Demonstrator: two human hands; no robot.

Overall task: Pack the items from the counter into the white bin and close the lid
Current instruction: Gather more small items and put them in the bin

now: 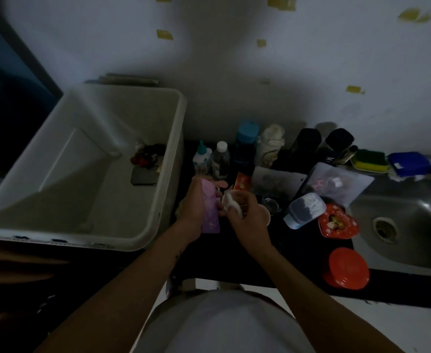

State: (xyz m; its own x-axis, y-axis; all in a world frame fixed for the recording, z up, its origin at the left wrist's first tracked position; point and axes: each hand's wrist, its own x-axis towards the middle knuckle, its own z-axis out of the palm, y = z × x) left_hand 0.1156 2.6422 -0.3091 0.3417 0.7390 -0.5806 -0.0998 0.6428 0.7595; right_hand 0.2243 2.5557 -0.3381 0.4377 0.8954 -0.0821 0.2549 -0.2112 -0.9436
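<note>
Dim light. Your left grip (196,208) is curled round a pink packet (210,212), held upright over the table (298,250) beside the white bin (122,110); your right grip (247,220) pinches a small white crumpled thing (231,203), just beside the packet; the bin stands open left of the table, with a flat dark item (144,175) and a dark red clump (147,154) inside by its right wall; a round red tin (345,267) sits near the sink (413,217).

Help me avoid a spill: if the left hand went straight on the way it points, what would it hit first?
Probably the pink brush-like item just beyond the left hand, then the clear bottle behind it; depth is hard to judge in this dim view.
</note>
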